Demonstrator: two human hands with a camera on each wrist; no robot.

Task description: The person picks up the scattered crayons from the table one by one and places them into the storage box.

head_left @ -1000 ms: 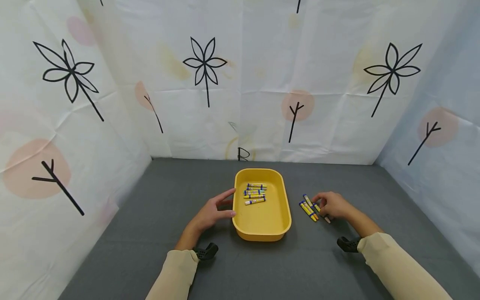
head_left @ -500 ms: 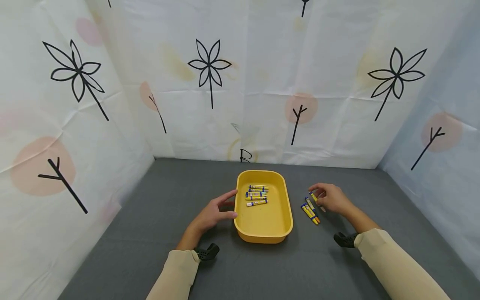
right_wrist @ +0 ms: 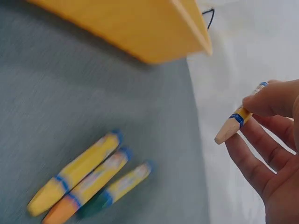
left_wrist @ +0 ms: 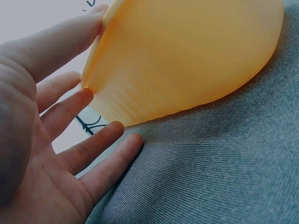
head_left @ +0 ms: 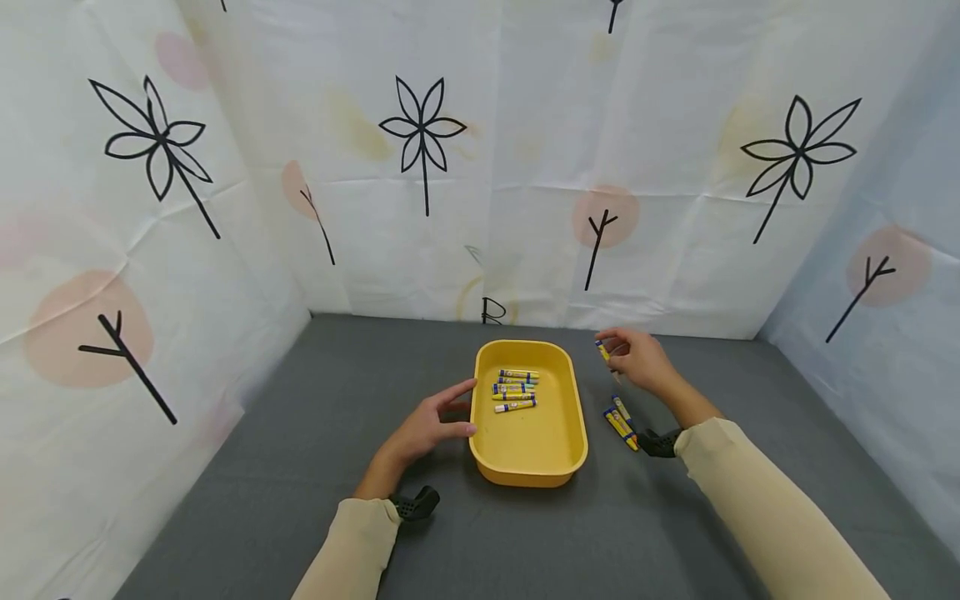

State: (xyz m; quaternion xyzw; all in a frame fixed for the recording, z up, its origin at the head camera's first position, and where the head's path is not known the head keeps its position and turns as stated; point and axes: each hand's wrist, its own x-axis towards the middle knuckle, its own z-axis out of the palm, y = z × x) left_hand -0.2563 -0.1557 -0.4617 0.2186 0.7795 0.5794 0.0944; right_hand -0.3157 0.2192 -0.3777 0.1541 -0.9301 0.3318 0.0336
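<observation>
My right hand (head_left: 639,360) pinches a pale beige crayon (right_wrist: 231,126) with a yellow and blue wrapper between thumb and fingers, above the table to the right of the tray. In the head view, my left hand (head_left: 426,427) touches the left rim of a yellow plastic tray (head_left: 527,478), its fingers extended. The left wrist view shows the fingertips right at the tray's side wall. Several wrapped crayons (head_left: 515,406) lie side by side inside the tray. A yellow crayon (right_wrist: 74,172), an orange crayon (right_wrist: 91,186) and a dark green crayon (right_wrist: 124,186) lie on the table below my right hand.
A grey cloth (head_left: 337,400) covers the table. White fabric walls (head_left: 510,150) with leaf and tree drawings enclose it at the back and both sides. Each wrist wears a black camera band (head_left: 416,504).
My right hand has picked up the beige crayon from beside the others and carried it up, away from me and a little left. My left hand stays at the tray's rim.
</observation>
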